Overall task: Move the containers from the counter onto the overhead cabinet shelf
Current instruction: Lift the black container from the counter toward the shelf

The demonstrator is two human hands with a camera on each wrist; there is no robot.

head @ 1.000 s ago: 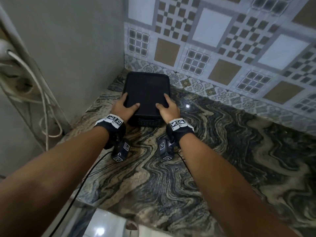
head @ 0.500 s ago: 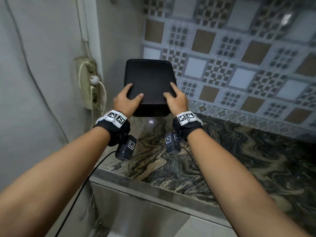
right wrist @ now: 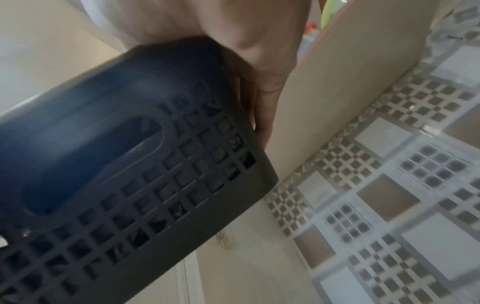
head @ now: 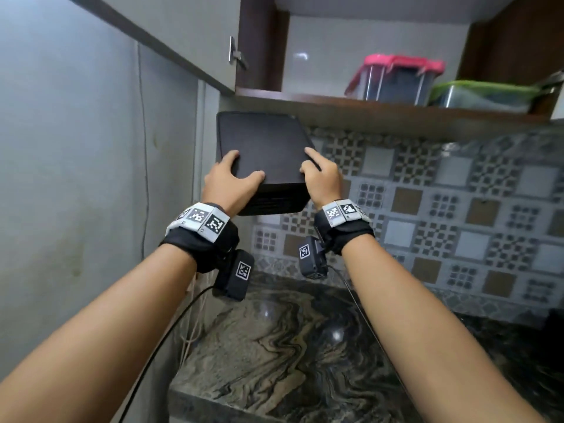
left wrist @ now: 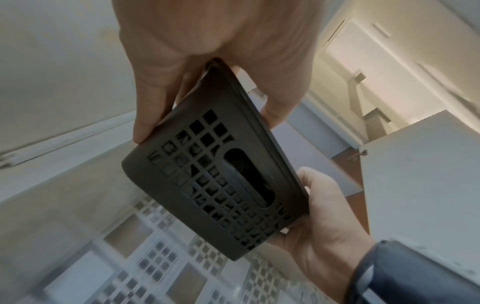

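Head view: left hand (head: 227, 183) and right hand (head: 321, 178) clamp the black lidded container (head: 262, 154) in the air just below the shelf's (head: 381, 112) front-left edge, above the worktop (head: 305, 355). Its far end hides behind the lid. Left wrist view: latticed end wall clear, contents indistinct. Right wrist view: blurred, fingers mostly hidden.

Contents of the black lidded basket (head: 262, 148) cannot be made out through its lattice wall. The green-lidded container (head: 482, 96) on the shelf (head: 305, 102) is cut off at the right by a dark object. The right wrist view is motion-blurred, with the right hand (right wrist: 233, 41) cropped at the top edge.
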